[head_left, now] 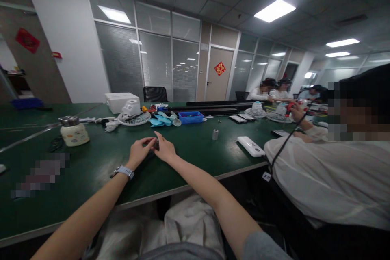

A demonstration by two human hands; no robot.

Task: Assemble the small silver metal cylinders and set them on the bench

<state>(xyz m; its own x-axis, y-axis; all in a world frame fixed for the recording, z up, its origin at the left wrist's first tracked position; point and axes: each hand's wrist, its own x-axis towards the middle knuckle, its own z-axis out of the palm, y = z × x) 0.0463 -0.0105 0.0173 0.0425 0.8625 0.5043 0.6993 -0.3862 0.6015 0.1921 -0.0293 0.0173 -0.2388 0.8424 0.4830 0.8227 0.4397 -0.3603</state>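
Over table, L hand & R hand pinch small dark part btwn fingers; loose grip could drop it.

- The table was deep green, its front edge pale grey.
- The small held part looked dark.
- The upright cylinder was silver-grey.
- The jar was cream, patterned with small orange and dark motifs, under a silvery lid.
- The fan blades were light blue; the tray, a stronger blue.
- The box and power bank were white.
- The door's diamond decoration was red with gold characters.
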